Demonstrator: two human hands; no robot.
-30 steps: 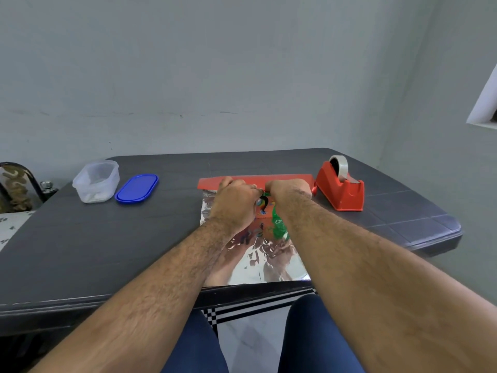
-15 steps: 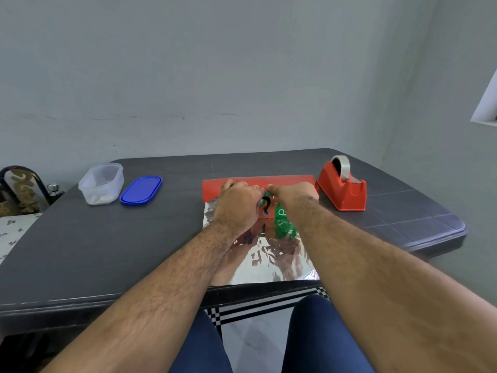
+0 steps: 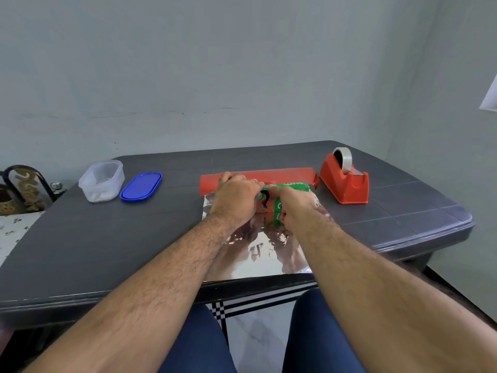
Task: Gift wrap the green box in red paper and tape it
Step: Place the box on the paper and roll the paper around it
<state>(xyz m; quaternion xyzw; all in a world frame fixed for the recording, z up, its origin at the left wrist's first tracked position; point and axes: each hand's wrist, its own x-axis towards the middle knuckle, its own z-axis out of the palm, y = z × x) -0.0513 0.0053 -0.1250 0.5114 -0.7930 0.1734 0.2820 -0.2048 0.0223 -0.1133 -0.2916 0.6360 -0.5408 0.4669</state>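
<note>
At the far left, beyond the edge of the dark grey tabletop (image 3: pixel 80 238), stands a dark metal chair back (image 3: pixel 22 188) with a pale scroll pattern. On the tabletop's left part sits a clear plastic tub (image 3: pixel 102 180), open at the top, and just beside it on the right lies its blue oval lid (image 3: pixel 141 186), flat and apart from the tub.

In the middle, a sheet of wrapping paper (image 3: pixel 255 254) lies with its shiny silver side up, reaching from the near edge of the tabletop away from the person. Its far end is turned up so the red side (image 3: pixel 285 175) shows as a long band. The left hand (image 3: pixel 236 197) lies knuckles up on the left part of the green box (image 3: pixel 285 187), its fingers curled over the box's far edge and the red band; what the fingertips pinch cannot be told. The box rests on the silver sheet, against the red band. It bears white lettering, upside down and too small to read, and a coloured round figure on an orange patch between the two hands. The right hand (image 3: pixel 294 208) grips the box's near right side, fingers curled round it and thumb toward the left hand. Both forearms stretch forward, bare, over blue trousers (image 3: pixel 204 343).

Right of the red band stands a red tape dispenser (image 3: pixel 345 184) holding a roll of clear tape (image 3: pixel 343 156), near the paper's end.
</note>
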